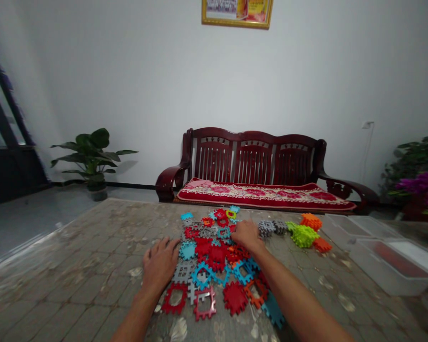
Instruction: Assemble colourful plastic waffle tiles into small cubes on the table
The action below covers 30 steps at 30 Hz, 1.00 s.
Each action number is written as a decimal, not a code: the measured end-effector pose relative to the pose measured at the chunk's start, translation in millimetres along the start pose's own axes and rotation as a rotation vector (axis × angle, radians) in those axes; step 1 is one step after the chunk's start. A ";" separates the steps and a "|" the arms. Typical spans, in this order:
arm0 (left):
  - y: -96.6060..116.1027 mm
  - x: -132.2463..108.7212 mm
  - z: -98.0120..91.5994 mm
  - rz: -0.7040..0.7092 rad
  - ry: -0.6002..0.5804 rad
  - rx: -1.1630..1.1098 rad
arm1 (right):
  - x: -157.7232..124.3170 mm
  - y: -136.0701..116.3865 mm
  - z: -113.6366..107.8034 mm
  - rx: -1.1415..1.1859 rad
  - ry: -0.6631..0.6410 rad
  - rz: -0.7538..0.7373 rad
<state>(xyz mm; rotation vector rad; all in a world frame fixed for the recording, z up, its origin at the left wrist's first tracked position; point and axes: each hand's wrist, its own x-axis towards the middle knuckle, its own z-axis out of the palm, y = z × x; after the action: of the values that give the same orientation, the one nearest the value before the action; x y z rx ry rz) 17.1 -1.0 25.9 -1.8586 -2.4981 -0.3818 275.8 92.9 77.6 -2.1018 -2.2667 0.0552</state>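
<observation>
My left hand [160, 263] lies with its fingers stretched out on the table, at the left edge of a spread of plastic interlocking building pieces. A light blue piece [187, 250] is nearest its fingertips, and a grey windowed piece [183, 271] lies beside the hand. At the right side of the spread, my right hand [247, 233] reaches down with fingers curled together beside a teal square frame piece [223, 232]. What its fingertips grip, if anything, is hidden. Closer to me lie a red gear-edged piece [235, 298], a red frame [174, 298] and an orange frame [256, 292].
Right of the spread stand stacks of grey pieces [266, 228], lime green pieces [304, 236] and orange pieces [311, 221]. A clear plastic box [385, 280] and its lid [360, 226] sit at the table's right. Behind the table [92, 266] is a wooden bench [255, 156].
</observation>
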 end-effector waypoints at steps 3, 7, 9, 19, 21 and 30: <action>-0.7 0.6 1.0 0.013 0.009 -0.003 | -0.2 8.4 6.2 0.155 0.042 0.036; -0.8 0.8 1.3 0.014 0.013 -0.013 | -1.5 20.5 12.2 0.299 0.069 0.035; -0.6 0.6 0.9 0.019 0.021 -0.010 | -1.4 23.8 12.4 0.302 0.061 0.009; 2.2 -0.8 -5.4 0.006 -0.032 0.037 | 6.0 1.1 10.7 0.248 -0.002 -0.043; 2.6 -1.0 -6.2 0.005 -0.032 0.035 | 6.9 -0.4 12.7 0.256 -0.003 -0.040; 2.2 -1.3 -5.2 0.013 -0.012 0.024 | 4.8 14.7 12.5 0.427 0.083 -0.103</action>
<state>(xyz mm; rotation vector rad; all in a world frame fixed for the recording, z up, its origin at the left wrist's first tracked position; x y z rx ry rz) 18.9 -2.6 31.2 -1.8725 -2.4857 -0.3402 289.3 98.9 64.3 -1.7366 -2.0822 0.4010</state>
